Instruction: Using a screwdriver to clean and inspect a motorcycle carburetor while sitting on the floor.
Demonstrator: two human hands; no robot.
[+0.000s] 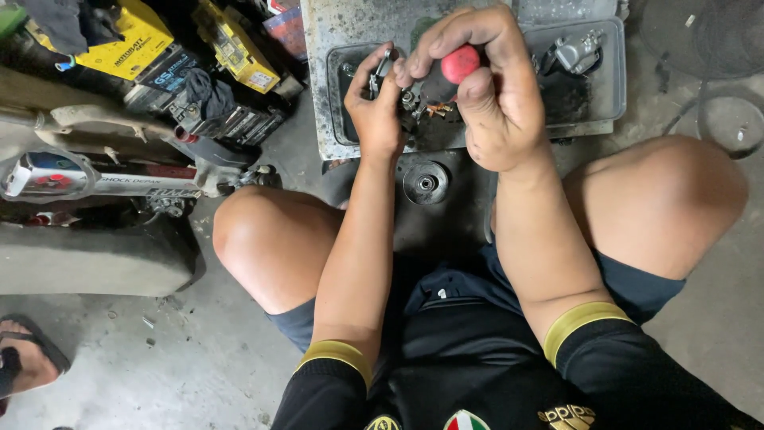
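While the right hand (497, 95) grips a red-capped, black-handled screwdriver (447, 73) angled down-left, its tip meets the small metal part (382, 70) pinched shut in the left hand (376, 107), above the grimy grey metal tray (605, 87).

The floor (183, 358) was bare grey concrete, stained and scattered with small bits of debris. A dull metal tray (593, 87) sat on a worn grey sheet on the ground, with a round black disc (426, 182) just before it. To the left, yellow battery boxes (131, 40) lay crowded among dark cloths and clutter, beside a white motorcycle part (103, 179) and a long grey slab (87, 259). A sandalled foot (24, 358) showed at the lower left edge. A fan grille (700, 32) rested on the floor at upper right. The light was dim and even.
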